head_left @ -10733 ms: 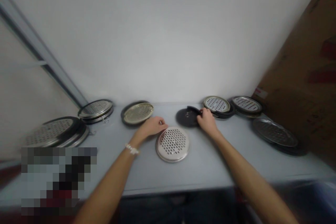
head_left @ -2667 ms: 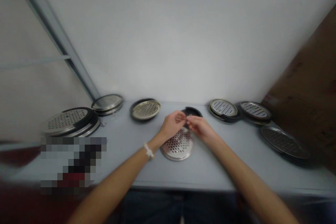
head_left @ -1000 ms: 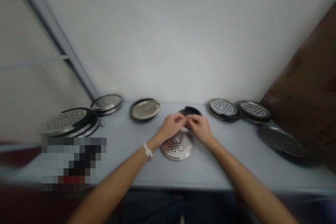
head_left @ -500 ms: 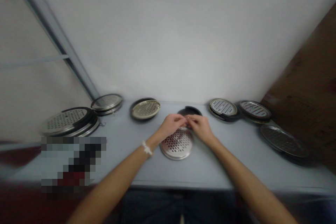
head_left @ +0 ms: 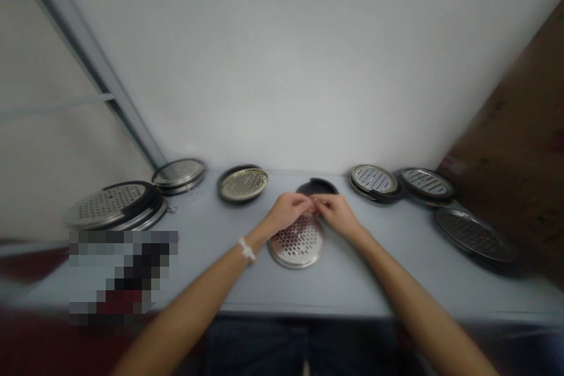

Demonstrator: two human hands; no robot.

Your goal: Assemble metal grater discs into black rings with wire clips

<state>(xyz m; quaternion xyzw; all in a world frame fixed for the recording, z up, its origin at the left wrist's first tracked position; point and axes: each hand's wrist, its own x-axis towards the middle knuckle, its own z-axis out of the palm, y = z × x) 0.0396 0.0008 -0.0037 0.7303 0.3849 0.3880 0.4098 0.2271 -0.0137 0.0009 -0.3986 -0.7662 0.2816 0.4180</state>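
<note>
My left hand (head_left: 289, 210) and my right hand (head_left: 335, 211) meet above the middle of the table, fingertips pinched close together. Whatever lies between the fingers is too small and blurred to make out. Below them a round metal grater plate (head_left: 299, 249), full of holes, lies flat on the table; its far edge is covered by my hands. Just behind my hands sits a black round ring or bowl-like part (head_left: 324, 186), partly hidden by them. A white band circles my left wrist.
Round graters in black rims stand along the table (head_left: 247, 288): a stack at the left (head_left: 114, 205), one behind it (head_left: 180, 175), one left of centre (head_left: 244, 183), and others at the right (head_left: 374, 181), (head_left: 426, 183), (head_left: 476, 238). A brown cardboard surface (head_left: 520, 147) borders the right.
Hardly anything differs. Both hands keep their pinch over the grater plate, and the view has shifted very slightly.
</note>
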